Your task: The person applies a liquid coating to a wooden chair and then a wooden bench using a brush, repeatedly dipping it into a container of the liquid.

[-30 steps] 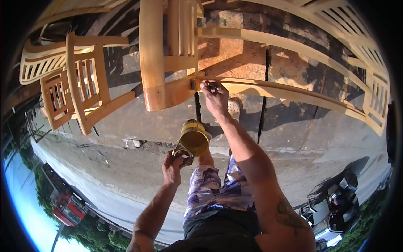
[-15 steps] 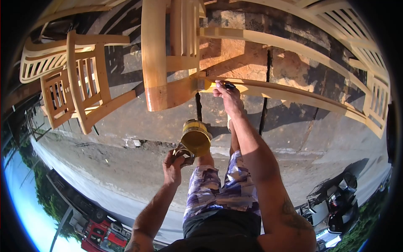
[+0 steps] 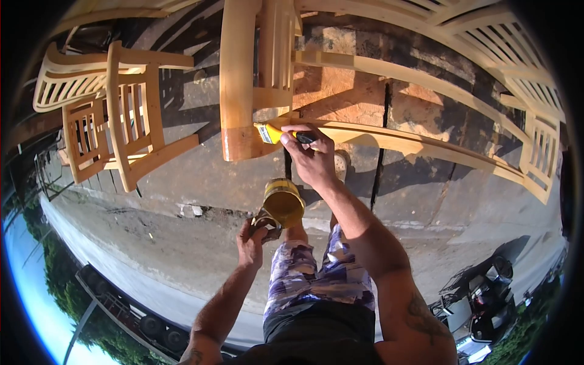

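Observation:
My right hand (image 3: 311, 159) grips a paintbrush (image 3: 274, 132) with a yellow and black handle. Its bristles touch the lower end of a wooden bench's side frame (image 3: 238, 79). The bottom part (image 3: 234, 146) of that frame is darker and shinier than the pale wood above it. Down to the left, my left hand (image 3: 248, 246) is closed around the grip at the side of a round can (image 3: 284, 204). The can is tilted so its mouth shows, and brownish-yellow liquid coats the inside.
Another slatted wooden chair (image 3: 131, 109) stands at the left. Long pale rails (image 3: 420, 146) run right to a slatted end (image 3: 541, 152). Stained concrete slabs (image 3: 347, 91) lie beneath. A truck chassis (image 3: 134, 319) and a motorcycle (image 3: 493, 298) are behind me.
My right hand has moved left with the paintbrush, from the rail joint onto the side frame's lower end. My left hand and the can stay nearly still. The view has shifted slightly.

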The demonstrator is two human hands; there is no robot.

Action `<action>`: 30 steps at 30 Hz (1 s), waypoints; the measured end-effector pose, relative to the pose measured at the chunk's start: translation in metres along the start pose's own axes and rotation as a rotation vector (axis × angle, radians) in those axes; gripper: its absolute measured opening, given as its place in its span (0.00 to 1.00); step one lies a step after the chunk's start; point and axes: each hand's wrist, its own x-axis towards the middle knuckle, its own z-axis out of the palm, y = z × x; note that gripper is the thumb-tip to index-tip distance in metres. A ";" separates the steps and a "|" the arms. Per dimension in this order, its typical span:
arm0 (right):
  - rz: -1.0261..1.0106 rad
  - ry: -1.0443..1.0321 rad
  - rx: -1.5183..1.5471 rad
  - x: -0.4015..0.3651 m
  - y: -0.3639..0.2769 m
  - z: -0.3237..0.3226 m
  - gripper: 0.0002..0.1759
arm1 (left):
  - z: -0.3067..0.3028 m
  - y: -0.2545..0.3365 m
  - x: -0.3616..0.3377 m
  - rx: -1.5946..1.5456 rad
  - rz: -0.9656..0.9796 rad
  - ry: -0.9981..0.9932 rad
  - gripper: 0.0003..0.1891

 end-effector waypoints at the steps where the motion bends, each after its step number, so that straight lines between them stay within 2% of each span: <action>1: 0.045 -0.038 0.078 0.001 -0.015 -0.005 0.09 | 0.002 0.003 0.000 -0.007 -0.004 -0.002 0.19; 2: 0.091 -0.076 0.156 0.001 -0.023 -0.009 0.10 | 0.002 0.005 -0.001 -0.013 -0.008 -0.003 0.19; 3: 0.318 -0.063 0.473 0.002 -0.022 -0.010 0.13 | 0.002 0.006 -0.002 -0.019 -0.009 -0.003 0.19; 4: 0.379 -0.040 0.554 0.007 -0.017 -0.016 0.14 | 0.002 0.008 -0.002 -0.025 -0.010 -0.003 0.19; 8: 0.594 0.047 0.693 0.009 0.095 -0.020 0.14 | -0.002 0.004 0.001 -0.038 0.011 0.002 0.19; 12: 0.656 0.201 0.359 0.012 0.163 -0.036 0.14 | -0.003 0.002 0.002 -0.016 0.006 0.023 0.19; 13: 0.606 0.217 0.263 0.012 0.170 -0.037 0.12 | -0.004 0.002 0.002 -0.014 0.004 0.021 0.19; 15: 0.342 0.179 0.058 0.005 0.176 -0.028 0.11 | -0.004 -0.001 0.002 -0.020 -0.001 0.021 0.19; 16: 0.209 0.162 -0.044 0.005 0.163 -0.021 0.10 | -0.005 -0.002 0.002 -0.023 -0.004 0.020 0.19; 17: 0.213 0.130 -0.014 0.000 0.149 -0.010 0.09 | -0.005 -0.002 0.002 -0.027 -0.007 0.017 0.19; 18: 0.065 0.110 -0.061 -0.003 0.123 0.000 0.07 | -0.004 -0.001 0.001 -0.027 -0.008 0.006 0.20; 19: 0.071 0.062 -0.221 -0.005 0.080 0.005 0.05 | -0.002 0.002 0.000 -0.031 -0.006 -0.002 0.20; 22: 0.034 0.030 -0.131 -0.013 0.000 0.009 0.08 | -0.003 -0.001 -0.002 -0.036 0.001 0.002 0.20; 24: -0.044 0.026 0.013 -0.015 -0.029 0.007 0.08 | -0.005 -0.004 0.000 -0.041 0.003 0.007 0.20; 28: 0.177 -0.031 0.357 -0.021 -0.044 0.024 0.09 | -0.008 -0.003 0.000 -0.043 -0.005 0.010 0.19; 29: 0.138 -0.013 0.232 -0.019 -0.025 0.030 0.08 | -0.008 -0.002 0.000 -0.039 -0.009 0.006 0.19; 30: 0.199 0.036 0.219 -0.019 -0.002 0.034 0.07 | -0.008 -0.001 -0.002 -0.049 -0.003 0.009 0.19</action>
